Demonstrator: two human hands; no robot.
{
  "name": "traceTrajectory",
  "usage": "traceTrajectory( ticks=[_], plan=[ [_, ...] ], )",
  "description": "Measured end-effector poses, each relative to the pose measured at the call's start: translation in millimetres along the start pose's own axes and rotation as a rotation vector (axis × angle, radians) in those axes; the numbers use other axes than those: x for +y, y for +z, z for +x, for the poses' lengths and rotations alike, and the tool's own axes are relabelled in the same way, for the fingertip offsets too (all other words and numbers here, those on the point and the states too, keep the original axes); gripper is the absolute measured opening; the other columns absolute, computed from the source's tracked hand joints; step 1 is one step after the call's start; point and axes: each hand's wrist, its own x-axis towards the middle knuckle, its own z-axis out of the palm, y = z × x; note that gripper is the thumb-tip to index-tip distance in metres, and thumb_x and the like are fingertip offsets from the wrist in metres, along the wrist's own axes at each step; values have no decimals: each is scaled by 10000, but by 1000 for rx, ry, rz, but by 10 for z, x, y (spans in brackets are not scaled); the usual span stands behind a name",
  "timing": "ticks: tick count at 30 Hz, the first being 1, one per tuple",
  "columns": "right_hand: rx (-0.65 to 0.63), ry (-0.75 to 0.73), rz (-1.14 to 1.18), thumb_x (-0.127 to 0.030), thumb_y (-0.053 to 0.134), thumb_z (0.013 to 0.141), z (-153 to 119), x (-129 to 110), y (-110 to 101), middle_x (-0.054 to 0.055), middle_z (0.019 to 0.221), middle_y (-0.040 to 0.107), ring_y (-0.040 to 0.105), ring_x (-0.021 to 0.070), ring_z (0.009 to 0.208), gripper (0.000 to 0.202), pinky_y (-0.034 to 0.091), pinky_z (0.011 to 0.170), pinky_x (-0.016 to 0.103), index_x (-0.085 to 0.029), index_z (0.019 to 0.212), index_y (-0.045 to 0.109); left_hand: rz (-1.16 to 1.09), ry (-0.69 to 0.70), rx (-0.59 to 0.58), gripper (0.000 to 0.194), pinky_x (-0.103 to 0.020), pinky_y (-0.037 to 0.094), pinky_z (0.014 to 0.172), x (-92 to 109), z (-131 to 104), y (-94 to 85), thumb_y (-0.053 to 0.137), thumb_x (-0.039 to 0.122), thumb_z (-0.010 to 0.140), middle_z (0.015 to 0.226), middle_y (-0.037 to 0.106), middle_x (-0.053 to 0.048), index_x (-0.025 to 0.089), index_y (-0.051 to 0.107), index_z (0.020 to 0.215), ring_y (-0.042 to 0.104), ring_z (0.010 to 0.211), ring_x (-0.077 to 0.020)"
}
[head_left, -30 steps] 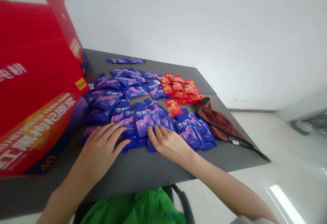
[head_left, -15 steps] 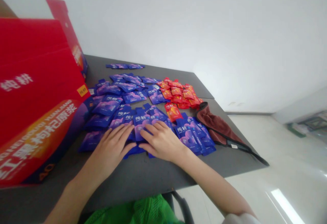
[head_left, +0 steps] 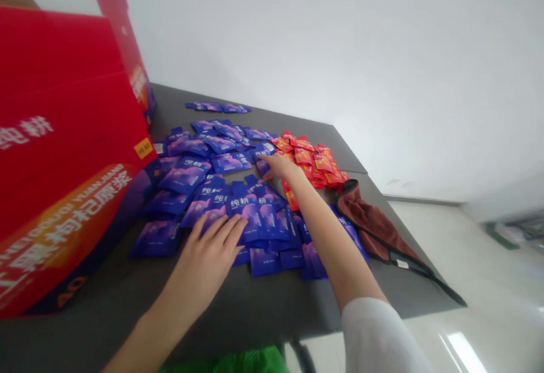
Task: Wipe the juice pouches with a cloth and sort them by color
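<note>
My left hand (head_left: 216,248) lies with its fingers spread on the near blue-purple pouches, over the lower edge of a row of overlapping ones. In that row a blue pouch (head_left: 244,206) lies face up, just beyond my fingertips. My right hand (head_left: 278,166) reaches across to the far side of this row. Its thumb and fingers are apart over another blue pouch (head_left: 260,153), with the fingertips touching or just above it. Close to the right hand is a heap of red-orange pouches (head_left: 321,162). My right forearm hides some red and blue pouches below it.
A big red carton (head_left: 76,101) stands at the left, with a second red box (head_left: 123,33) behind it. More blue pouches (head_left: 187,174) are piled beside the carton. A brown cloth with black edging (head_left: 374,220) lies at the right edge of the grey table (head_left: 255,310).
My right hand has left the near row of blue pouches and moved forward to a farther one. My left hand stays on the near row. The view has shifted slightly.
</note>
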Motion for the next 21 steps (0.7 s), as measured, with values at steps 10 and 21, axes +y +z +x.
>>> traceTrajectory(
  ticks=[10, 21],
  plan=[
    [94, -115, -145, -69, 360, 904, -355, -228, -31, 179, 918, 654, 639, 252, 900, 292, 487, 775, 348, -38, 1124, 549, -25, 65, 28, 465, -516, 320, 995, -169, -116, -58, 329, 410, 947, 1239, 606, -96, 120, 550, 1236, 527, 1168, -302],
    [514, -471, -441, -37, 312, 891, -1795, -983, -444, 175, 893, 681, 634, 207, 773, 335, 526, 620, 317, -23, 1083, 586, -3, 48, -59, 439, -532, 326, 1008, -242, -95, 3, 242, 263, 959, 1310, 549, -105, 145, 518, 1280, 481, 1226, -301]
  ],
)
